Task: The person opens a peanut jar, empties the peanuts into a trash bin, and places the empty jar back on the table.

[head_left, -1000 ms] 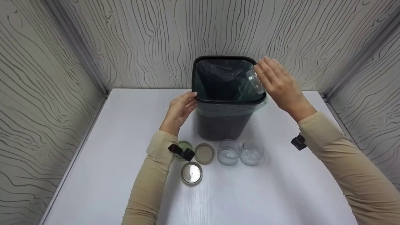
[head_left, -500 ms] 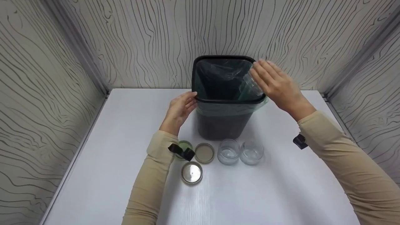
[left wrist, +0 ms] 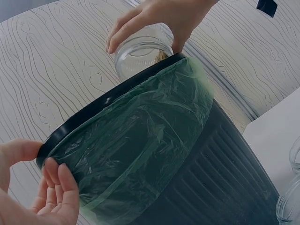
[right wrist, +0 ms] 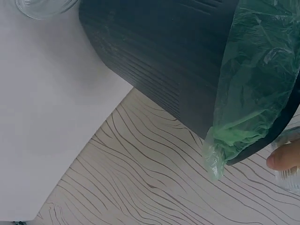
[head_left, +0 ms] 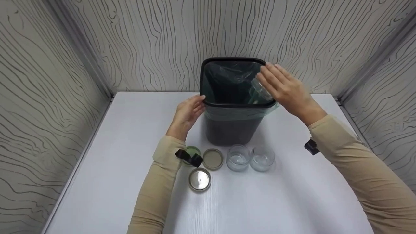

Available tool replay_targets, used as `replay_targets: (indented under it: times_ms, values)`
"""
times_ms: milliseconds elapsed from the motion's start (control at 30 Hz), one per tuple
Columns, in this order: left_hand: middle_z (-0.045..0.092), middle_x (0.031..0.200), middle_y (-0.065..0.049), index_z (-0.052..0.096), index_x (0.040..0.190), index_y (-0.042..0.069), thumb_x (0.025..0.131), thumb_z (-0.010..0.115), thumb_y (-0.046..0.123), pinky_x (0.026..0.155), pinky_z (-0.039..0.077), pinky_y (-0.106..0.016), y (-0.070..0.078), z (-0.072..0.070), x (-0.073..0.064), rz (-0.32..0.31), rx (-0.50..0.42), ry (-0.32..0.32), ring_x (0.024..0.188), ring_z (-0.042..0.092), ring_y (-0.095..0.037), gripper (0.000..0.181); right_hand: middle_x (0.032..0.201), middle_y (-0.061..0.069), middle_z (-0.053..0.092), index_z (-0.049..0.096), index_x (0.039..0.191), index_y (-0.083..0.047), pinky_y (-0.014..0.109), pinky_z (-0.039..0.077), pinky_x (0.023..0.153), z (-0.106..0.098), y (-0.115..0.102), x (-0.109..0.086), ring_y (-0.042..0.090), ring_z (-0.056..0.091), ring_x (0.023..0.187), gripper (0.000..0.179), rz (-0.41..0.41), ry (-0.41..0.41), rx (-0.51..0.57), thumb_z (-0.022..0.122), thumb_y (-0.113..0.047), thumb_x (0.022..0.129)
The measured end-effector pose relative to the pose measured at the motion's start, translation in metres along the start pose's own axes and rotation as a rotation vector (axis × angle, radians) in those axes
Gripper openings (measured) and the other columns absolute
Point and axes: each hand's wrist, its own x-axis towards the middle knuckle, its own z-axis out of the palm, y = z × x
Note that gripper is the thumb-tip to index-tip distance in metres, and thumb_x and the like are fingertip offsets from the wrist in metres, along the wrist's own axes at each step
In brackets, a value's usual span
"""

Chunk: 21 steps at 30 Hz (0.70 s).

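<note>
My left hand (head_left: 188,112) pinches the black rim of the trash bin (head_left: 232,130) at its near left corner, thumb over the rim in the left wrist view. A green plastic liner (left wrist: 136,140) is folded over that rim. My right hand (head_left: 287,91) grips a clear glass jar (head_left: 261,89) tipped over the bin's right edge, its mouth towards the inside. In the left wrist view the jar (left wrist: 140,51) shows a small brownish bit inside. The right wrist view catches only a finger (right wrist: 285,157) against the glass. The bin's bottom is too dark to make out.
Two clear glass jars (head_left: 238,158) (head_left: 262,159) stand before the bin on the white table (head_left: 260,204). Left of them lie a beige lid (head_left: 213,159), a silver-faced lid (head_left: 199,180) and a green lid (head_left: 193,150), partly covered by the left wrist's black strap. A patterned wall rises behind.
My right hand has shifted slightly left and down, bringing the tipped jar further over the bin's opening. The left hand keeps its place on the rim.
</note>
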Motion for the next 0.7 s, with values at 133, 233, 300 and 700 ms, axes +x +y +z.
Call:
replay_targets:
  times_ms: [133, 233, 300, 700]
  values:
    - [0.058, 0.088, 0.000, 0.046, 0.135, -0.004, 0.089, 0.061, 0.003, 0.072, 0.053, -0.018, 0.0001, 0.0002, 0.0006, -0.002, -0.001, -0.006, 0.077, 0.057, -0.008, 0.048, 0.131, 0.023, 0.058, 0.051, 0.131, 0.005, 0.041, 0.043, 0.111, 0.0004, 0.0012, 0.0008, 0.036, 0.055, 0.124, 0.051, 0.034, 0.030, 0.047, 0.057, 0.017, 0.082]
    - [0.057, 0.087, 0.000, 0.046, 0.134, -0.005, 0.089, 0.061, 0.003, 0.072, 0.053, -0.019, 0.0002, -0.0001, 0.0010, -0.001, -0.003, -0.007, 0.077, 0.057, -0.008, 0.048, 0.132, 0.023, 0.057, 0.051, 0.132, 0.005, 0.041, 0.042, 0.112, -0.0002, 0.0020, 0.0006, 0.036, 0.054, 0.125, 0.051, 0.028, 0.014, 0.035, 0.057, 0.017, 0.083]
    - [0.058, 0.086, 0.000, 0.047, 0.133, -0.004, 0.089, 0.061, 0.003, 0.072, 0.053, -0.019, 0.0003, -0.0004, 0.0011, 0.002, -0.004, -0.003, 0.076, 0.057, -0.008, 0.046, 0.132, 0.023, 0.057, 0.051, 0.132, 0.005, 0.041, 0.042, 0.112, -0.0003, 0.0020, 0.0006, 0.036, 0.054, 0.125, 0.051, 0.031, 0.007, 0.034, 0.057, 0.017, 0.083]
    - [0.058, 0.093, -0.001, 0.047, 0.134, -0.003, 0.090, 0.062, 0.005, 0.072, 0.053, -0.017, -0.0003, -0.0009, 0.0001, -0.004, 0.020, -0.017, 0.079, 0.058, -0.008, 0.048, 0.135, 0.021, 0.057, 0.051, 0.134, 0.003, 0.039, 0.044, 0.109, -0.0029, -0.0002, 0.0048, 0.034, 0.053, 0.128, 0.050, -0.043, -0.048, -0.053, 0.057, 0.012, 0.085]
